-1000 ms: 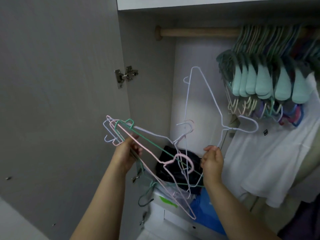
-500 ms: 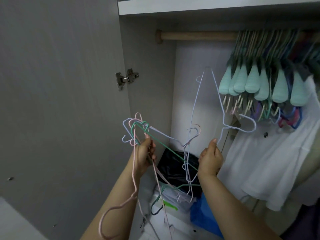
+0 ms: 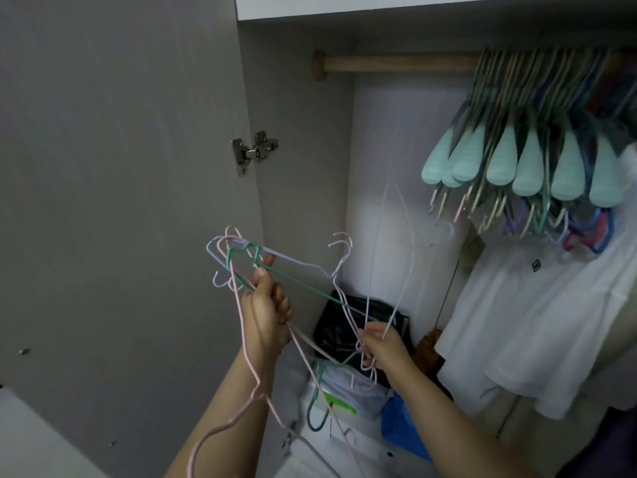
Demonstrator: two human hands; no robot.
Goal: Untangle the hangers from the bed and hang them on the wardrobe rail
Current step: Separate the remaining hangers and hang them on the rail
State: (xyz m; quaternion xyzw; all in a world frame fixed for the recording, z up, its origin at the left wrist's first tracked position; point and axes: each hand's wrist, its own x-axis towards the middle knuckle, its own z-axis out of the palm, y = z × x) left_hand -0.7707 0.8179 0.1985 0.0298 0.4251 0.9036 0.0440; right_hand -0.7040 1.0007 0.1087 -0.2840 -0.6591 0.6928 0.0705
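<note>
Hangers of thin coated wire, pink, lilac and green, are bunched in a tangle in front of an open wardrobe, seen from the head camera looking forward and slightly down.

The wardrobe's grey door stands open on the left, with a metal hinge at its inner edge. A round wooden rail runs across the top of the wardrobe, under a white shelf. The right part of the rail is crowded with hanging hangers that have mint-green padded ends, and a white T-shirt hangs below them. On the wardrobe floor sit a black plastic bag, a blue bag and a white box.

The left hand is clenched around the wire bundle near its bent corners; pink wires trail down from it past the forearm, and a green wire runs diagonally toward the other hand. The right hand pinches a pale lilac wire hanger at its lower end; this hanger rises upright in front of the wardrobe's white back wall, its upper part blurred. Several hooks dangle just below the right hand. The held hangers sit well below the rail, not touching it.
</note>
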